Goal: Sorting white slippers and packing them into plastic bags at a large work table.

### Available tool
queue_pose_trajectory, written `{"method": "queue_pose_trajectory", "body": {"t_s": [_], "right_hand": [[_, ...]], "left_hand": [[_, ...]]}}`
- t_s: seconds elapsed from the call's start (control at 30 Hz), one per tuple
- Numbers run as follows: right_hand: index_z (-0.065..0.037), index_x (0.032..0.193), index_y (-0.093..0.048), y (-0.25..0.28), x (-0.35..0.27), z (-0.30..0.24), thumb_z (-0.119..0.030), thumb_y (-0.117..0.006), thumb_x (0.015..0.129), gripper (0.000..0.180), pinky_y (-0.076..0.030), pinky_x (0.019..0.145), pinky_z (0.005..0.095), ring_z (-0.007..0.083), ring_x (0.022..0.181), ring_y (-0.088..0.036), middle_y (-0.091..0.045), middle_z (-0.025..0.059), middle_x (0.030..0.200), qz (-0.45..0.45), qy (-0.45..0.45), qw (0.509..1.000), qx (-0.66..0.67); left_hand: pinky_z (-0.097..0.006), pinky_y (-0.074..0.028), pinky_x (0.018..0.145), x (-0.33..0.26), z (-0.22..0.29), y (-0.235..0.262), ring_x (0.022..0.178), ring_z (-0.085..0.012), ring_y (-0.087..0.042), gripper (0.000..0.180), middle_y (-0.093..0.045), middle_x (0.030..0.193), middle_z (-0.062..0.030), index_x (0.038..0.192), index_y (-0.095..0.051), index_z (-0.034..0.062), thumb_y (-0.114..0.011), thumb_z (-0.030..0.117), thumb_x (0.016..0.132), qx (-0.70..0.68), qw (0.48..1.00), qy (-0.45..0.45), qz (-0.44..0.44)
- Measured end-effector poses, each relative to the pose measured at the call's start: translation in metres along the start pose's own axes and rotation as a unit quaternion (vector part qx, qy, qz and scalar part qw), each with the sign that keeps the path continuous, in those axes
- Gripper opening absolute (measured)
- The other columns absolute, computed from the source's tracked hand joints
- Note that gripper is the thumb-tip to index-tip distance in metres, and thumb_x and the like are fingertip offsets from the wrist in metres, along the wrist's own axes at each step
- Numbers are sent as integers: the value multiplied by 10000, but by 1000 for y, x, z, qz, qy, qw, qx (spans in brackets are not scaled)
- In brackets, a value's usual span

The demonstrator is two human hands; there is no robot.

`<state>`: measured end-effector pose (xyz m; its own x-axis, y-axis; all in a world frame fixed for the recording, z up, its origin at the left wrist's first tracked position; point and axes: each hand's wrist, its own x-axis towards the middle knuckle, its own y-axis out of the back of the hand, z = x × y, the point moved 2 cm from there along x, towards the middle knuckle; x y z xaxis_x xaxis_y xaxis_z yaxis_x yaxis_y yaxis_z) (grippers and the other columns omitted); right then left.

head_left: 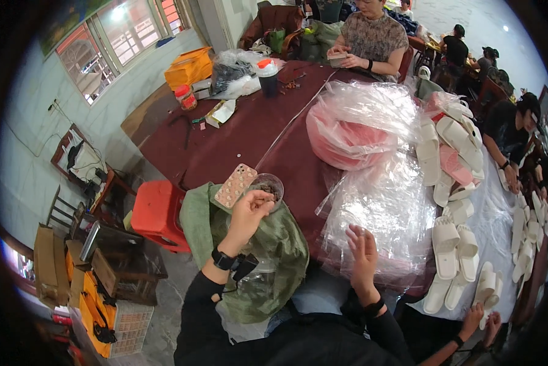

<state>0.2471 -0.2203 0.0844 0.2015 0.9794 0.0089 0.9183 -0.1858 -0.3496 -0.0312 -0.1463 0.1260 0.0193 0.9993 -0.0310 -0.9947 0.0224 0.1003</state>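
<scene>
My left hand [249, 213] is over the near edge of the table, its fingertips pinched together. What they hold, if anything, is too small to make out. Right beside those fingers stands a clear plastic cup [278, 185] with small dark pieces inside. A phone in a pink patterned case [236, 185] lies against the cup's left side. Below, a green woven sack [286, 259] hangs over the table edge and my lap. My right hand [364, 259] is raised with its fingers apart, holding nothing, near a stack of clear plastic bags [371, 213].
A pinkish plastic bundle [341, 137] lies beyond the bags. White slippers [448, 238] line the right side, where co-workers' hands [472, 320] handle some. Across the dark red table [225, 146] sits another person [374, 36]. A dark tumbler [268, 82] stands far left; a red stool [158, 213] is beside me.
</scene>
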Motion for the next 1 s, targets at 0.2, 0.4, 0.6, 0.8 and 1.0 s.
{"method": "queue_pose_trajectory", "body": {"t_s": [0.2, 0.4, 0.6, 0.8, 1.0], "right_hand": [[-30, 1244, -485, -63, 26, 49, -54, -560, 889, 363, -338, 1014, 371, 259, 1198, -476, -513, 129, 1287, -57, 158, 968, -185], [-109, 1195, -556, -136, 43, 76, -148, -647, 811, 397, -184, 1065, 565, 305, 1297, -362, -508, 37, 1320, -144, 351, 816, -437], [-217, 1180, -577, -179, 60, 94, -280, -636, 811, 380, -177, 1054, 599, 363, 1293, -332, -495, 52, 1304, -176, 412, 695, -563], [-178, 1190, -571, -192, 65, 96, -351, -632, 795, 435, -230, 1038, 575, 309, 1224, -418, -518, 60, 1261, -202, 382, 702, -566], [-160, 1242, -517, -192, 67, 101, -312, -615, 811, 467, -192, 1073, 554, 290, 1239, -414, -499, 97, 1270, -241, 414, 673, -564]], "left_hand": [[-271, -450, 850, 23, -53, 46, 907, -108, -542, 170, -586, 1053, -60, 1043, -527, 5, -571, 95, 905, -111, 964, -98, 222], [-296, -415, 894, 41, -100, 51, 971, -134, -521, 226, -541, 1040, -40, 1066, -473, 27, -575, 161, 915, -203, 935, -101, 273], [-293, -435, 763, 48, -103, 48, 903, -145, -528, 230, -536, 982, -66, 1027, -422, 48, -548, 214, 931, -254, 926, -19, 281], [-296, -434, 740, 63, -102, 57, 852, -153, -542, 212, -549, 947, -62, 1022, -419, 49, -534, 206, 938, -214, 943, -2, 254], [-328, -446, 700, 79, -100, 55, 810, -189, -561, 208, -555, 895, -99, 993, -413, 34, -538, 188, 928, 32, 969, -75, 234]]}}
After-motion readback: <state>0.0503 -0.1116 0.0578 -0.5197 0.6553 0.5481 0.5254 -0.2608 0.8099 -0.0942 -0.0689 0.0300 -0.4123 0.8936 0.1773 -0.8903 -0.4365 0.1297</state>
